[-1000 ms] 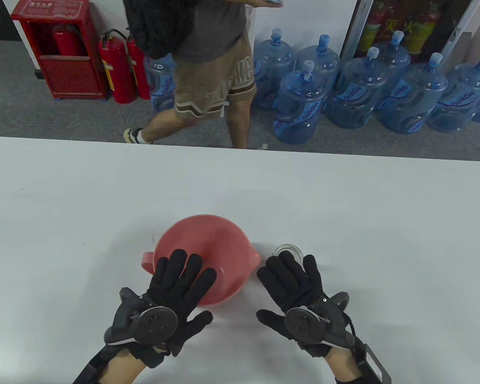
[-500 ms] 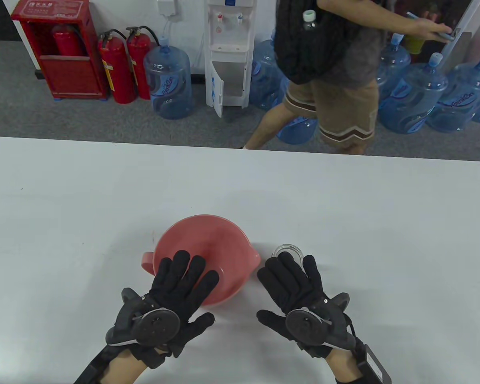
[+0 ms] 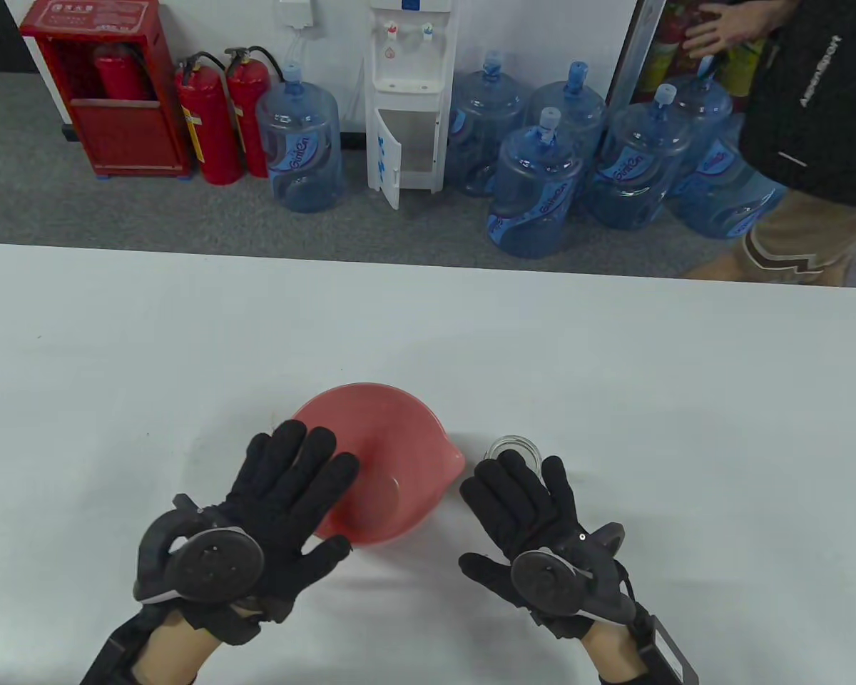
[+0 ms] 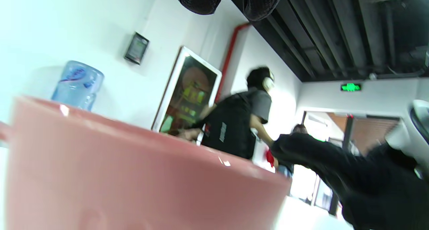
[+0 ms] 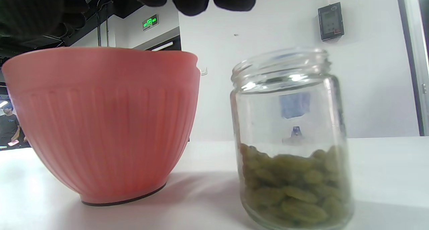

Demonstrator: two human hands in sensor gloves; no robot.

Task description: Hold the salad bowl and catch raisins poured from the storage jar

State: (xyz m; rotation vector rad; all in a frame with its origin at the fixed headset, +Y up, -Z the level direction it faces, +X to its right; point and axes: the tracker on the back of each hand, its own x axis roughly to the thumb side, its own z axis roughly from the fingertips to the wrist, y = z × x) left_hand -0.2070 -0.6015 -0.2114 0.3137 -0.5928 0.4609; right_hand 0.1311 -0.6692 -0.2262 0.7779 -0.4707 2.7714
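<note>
Your left hand [image 3: 285, 492] has its fingers [image 3: 307, 457] spread flat, laid over the salad bowl [image 3: 392, 457] at the rim's 8 o'clock side and covering the handle; whether they press the rim you cannot tell. Your right hand [image 3: 535, 521] is also spread, gripping nothing, its fingertips hovering over the near edge of the storage jar [image 3: 515, 449].

The bowl stands upright on the counter [image 3: 685, 399], its spout toward 3 o'clock, just beside the jar but apart from it. In the right wrist view the jar [image 5: 291, 139] is lidless, with greenish raisins [image 5: 295, 186] filling its lower part, and a strip of bare counter separates it from the bowl [image 5: 100, 123].

White counter lies open at 12, 9 and 3 o'clock of both. Beyond the far edge stand water bottles [image 3: 535, 185], a dispenser [image 3: 406, 100], fire extinguishers [image 3: 214, 121] and a passer-by [image 3: 806, 143] at 2 o'clock.
</note>
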